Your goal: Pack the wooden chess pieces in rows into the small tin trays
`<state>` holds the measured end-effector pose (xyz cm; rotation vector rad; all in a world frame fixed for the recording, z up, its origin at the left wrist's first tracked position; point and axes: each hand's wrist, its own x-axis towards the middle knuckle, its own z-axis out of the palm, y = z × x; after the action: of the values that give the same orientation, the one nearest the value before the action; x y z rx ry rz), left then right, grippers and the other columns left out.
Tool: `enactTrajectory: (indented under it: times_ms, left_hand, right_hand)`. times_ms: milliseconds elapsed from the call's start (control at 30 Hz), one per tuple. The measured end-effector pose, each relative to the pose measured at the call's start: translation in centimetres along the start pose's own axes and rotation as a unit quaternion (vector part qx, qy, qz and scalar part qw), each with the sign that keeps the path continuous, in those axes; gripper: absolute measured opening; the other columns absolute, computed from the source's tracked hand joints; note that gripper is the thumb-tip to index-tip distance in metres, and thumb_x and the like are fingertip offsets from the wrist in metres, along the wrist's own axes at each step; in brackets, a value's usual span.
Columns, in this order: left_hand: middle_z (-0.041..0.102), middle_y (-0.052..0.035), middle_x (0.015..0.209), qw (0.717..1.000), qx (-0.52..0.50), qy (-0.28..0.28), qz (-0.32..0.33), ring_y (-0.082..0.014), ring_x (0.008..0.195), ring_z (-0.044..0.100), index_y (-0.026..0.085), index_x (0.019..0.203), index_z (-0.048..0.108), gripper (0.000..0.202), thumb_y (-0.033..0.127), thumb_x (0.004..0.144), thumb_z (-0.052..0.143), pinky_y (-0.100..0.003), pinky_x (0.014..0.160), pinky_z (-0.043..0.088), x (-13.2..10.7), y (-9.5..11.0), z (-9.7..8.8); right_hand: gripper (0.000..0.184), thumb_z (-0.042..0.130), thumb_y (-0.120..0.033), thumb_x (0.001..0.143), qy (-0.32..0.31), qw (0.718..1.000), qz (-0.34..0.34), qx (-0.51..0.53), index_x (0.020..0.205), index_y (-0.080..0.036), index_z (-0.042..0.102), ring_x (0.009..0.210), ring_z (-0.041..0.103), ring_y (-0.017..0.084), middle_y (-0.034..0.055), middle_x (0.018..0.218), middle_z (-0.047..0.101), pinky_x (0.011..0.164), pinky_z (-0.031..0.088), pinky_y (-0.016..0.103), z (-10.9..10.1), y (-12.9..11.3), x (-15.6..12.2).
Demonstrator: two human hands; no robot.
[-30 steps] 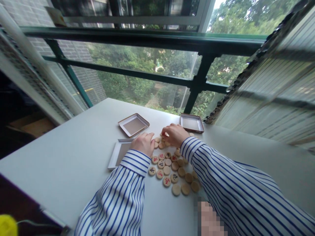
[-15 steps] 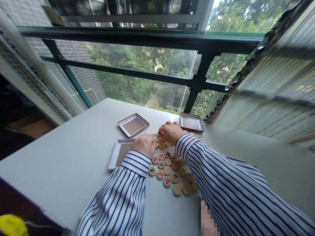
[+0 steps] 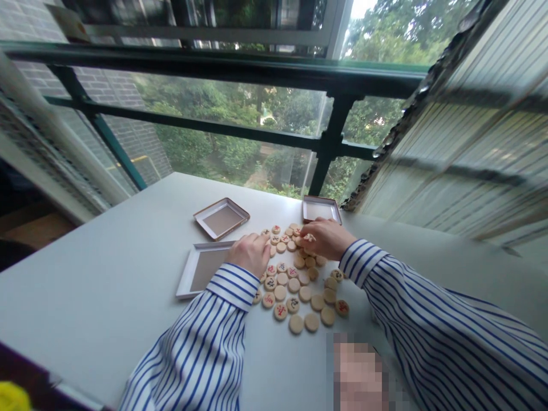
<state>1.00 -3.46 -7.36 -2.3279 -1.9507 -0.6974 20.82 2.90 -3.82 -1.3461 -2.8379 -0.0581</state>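
Several round wooden game discs (image 3: 299, 285), some marked in red or black and some blank, lie spread over a white table (image 3: 107, 297). My left hand (image 3: 252, 254) rests knuckles-up at the left edge of the discs, fingers curled down onto them, beside a shallow white tray (image 3: 188, 279). My right hand (image 3: 325, 238) sits at the far side of the spread with its fingers pinched on a disc, just in front of a small brown-rimmed tray (image 3: 321, 208). Both arms wear blue-striped white sleeves.
A second brown-rimmed tray (image 3: 220, 218) lies at the back left of the discs. A window with a dark green railing (image 3: 240, 63) runs behind the table. A pale striped curtain (image 3: 471, 148) hangs at the right. A yellow object (image 3: 8, 397) shows at the bottom left corner.
My right hand has slid right and slightly back, uncovering the far discs. My left hand has stayed put. The camera has turned a little to the right.
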Motion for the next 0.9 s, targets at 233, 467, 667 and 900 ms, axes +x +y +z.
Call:
enactTrajectory:
  times_ms: [233,467,667,900]
  left_hand:
    - [0.065,-0.0074,0.087,1.0,-0.005,0.009,0.02,-0.0201,0.083,0.058,0.017,0.098,0.062,0.027,0.025,0.08,0.044,-0.032,0.077,0.044,-0.1,0.3,0.3]
    - [0.065,-0.0075,0.089,0.999,-0.016,0.015,0.034,-0.0199,0.083,0.058,0.016,0.098,0.061,0.026,0.023,0.079,0.045,-0.032,0.077,0.044,-0.2,0.3,0.6]
    - [0.065,-0.0068,0.088,0.996,-0.057,0.048,0.058,-0.0194,0.081,0.057,0.016,0.099,0.061,0.026,0.025,0.077,0.05,-0.032,0.074,0.045,-0.2,0.5,0.6]
    - [0.064,-0.0068,0.095,0.983,-0.103,0.111,0.1,-0.0203,0.088,0.057,0.016,0.1,0.058,0.027,0.026,0.075,0.056,-0.033,0.079,0.046,-0.1,1.0,1.0]
  right_hand:
    - [0.023,0.049,-0.039,0.078,0.009,1.0,0.024,-0.002,0.083,-0.021,0.063,0.088,0.052,0.023,0.0068,0.087,0.066,0.069,0.031,0.032,0.5,-1.3,-0.2]
    - [0.017,0.052,-0.034,0.076,0.04,0.999,0.022,0.025,0.078,-0.021,0.063,0.084,0.053,0.022,0.0053,0.082,0.065,0.069,0.034,0.032,0.9,-1.1,0.0]
    - [0.02,0.054,-0.034,0.074,0.046,0.955,0.059,0.288,0.077,-0.016,0.062,0.068,0.055,0.013,0.0038,0.075,0.063,0.061,0.039,0.025,0.6,-0.6,0.2]
    - [0.027,0.062,-0.035,0.066,-0.001,0.823,0.101,0.56,0.078,-0.011,0.06,0.06,0.051,0.007,0.0009,0.069,0.06,0.056,0.039,0.02,-0.3,-1.2,-0.1]
